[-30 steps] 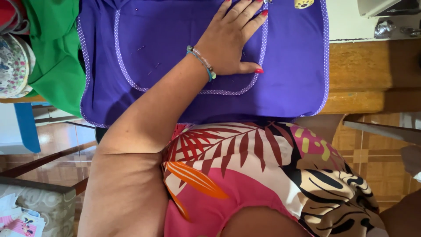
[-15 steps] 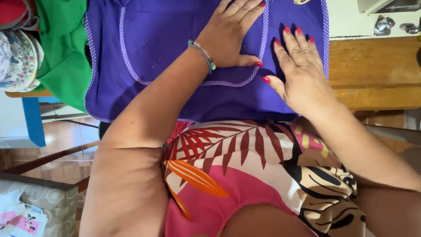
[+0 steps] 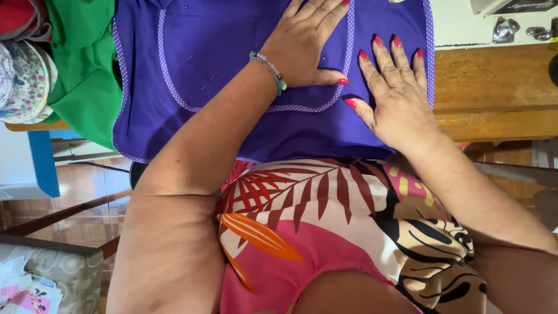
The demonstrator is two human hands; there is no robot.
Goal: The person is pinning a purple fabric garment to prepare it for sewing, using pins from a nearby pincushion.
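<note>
Across the wooden tabletop (image 3: 494, 87), draped over its near edge toward the lap, lies a purple fabric piece (image 3: 232, 52) with dotted trim and a curved pocket outline held by pins. Left hand (image 3: 305, 43) and right hand (image 3: 395, 96) both press flat on it, fingers spread wide, gripping nothing. Cloth this thin looks light, limp and prone to sliding or wrinkling; flat palms or pinching the trimmed edge should control it best, away from the pins. Green fabric (image 3: 81, 70) sits at the left edge.
</note>
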